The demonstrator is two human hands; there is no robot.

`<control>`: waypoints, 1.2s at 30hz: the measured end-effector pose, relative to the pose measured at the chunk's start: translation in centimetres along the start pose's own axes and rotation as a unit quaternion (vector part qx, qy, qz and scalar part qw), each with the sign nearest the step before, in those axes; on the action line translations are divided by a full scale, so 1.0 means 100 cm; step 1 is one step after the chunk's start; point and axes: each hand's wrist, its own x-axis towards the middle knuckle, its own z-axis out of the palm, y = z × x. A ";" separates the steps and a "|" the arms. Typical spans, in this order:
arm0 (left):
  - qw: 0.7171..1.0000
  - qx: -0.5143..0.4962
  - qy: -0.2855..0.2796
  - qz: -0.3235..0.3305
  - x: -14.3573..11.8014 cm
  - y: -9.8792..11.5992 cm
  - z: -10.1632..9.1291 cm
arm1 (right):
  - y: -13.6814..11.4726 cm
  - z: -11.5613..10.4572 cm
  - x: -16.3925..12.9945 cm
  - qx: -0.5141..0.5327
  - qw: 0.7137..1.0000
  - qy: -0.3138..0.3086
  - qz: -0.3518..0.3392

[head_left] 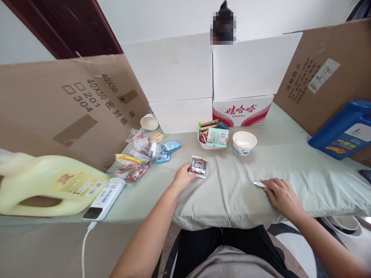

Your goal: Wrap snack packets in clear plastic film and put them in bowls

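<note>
Nearest to us, our right hand (282, 195) rests at between three and four o'clock from the packet in our other hand, fingers closed over a slim pale tool (259, 184), perhaps a small cutter; its tip lies clear of any packet. Our left hand (185, 175) pinches a dark printed packet (198, 166) by its near left edge, at the middle of our clock. It looks whole; we see no cut on the side facing us, so we judge any opening of it not yet done.

At between eight and nine o'clock lie a white corded power strip (106, 199) and a pale yellow plastic jug (84, 187). A little farther, between nine and ten, loose wrapped snacks (139, 152) sit in a heap outside any bowl, so they seem not yet dealt with.

At one o'clock a white snack bowl (213, 147) is heaped with packets, a mint-green packet (217, 137) on top; that part looks well along. At two o'clock a patterned paper bowl (244, 150) holds something clear and crumpled, maybe wrapper scraps; we cannot tell. Farthest, white boxes (179, 69) stand at twelve.
</note>
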 end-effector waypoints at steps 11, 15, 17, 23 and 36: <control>0.861 0.180 -0.122 0.459 -0.106 0.006 0.043 | -0.077 -0.021 0.028 0.121 0.993 -0.001 -0.002; 0.885 0.107 -0.107 0.441 -0.110 0.002 0.043 | -0.109 -0.028 0.037 0.101 0.978 -0.131 -0.129; 0.897 0.093 -0.109 0.419 -0.109 0.003 0.042 | -0.104 -0.031 0.038 0.073 0.968 -0.181 -0.160; 0.909 0.135 -0.073 0.387 -0.108 0.006 0.044 | -0.032 -0.030 0.029 -0.013 0.988 -0.140 -0.060; 0.983 -0.017 0.010 0.182 -0.117 0.019 0.072 | -0.120 0.013 0.016 0.237 0.968 -0.051 -0.070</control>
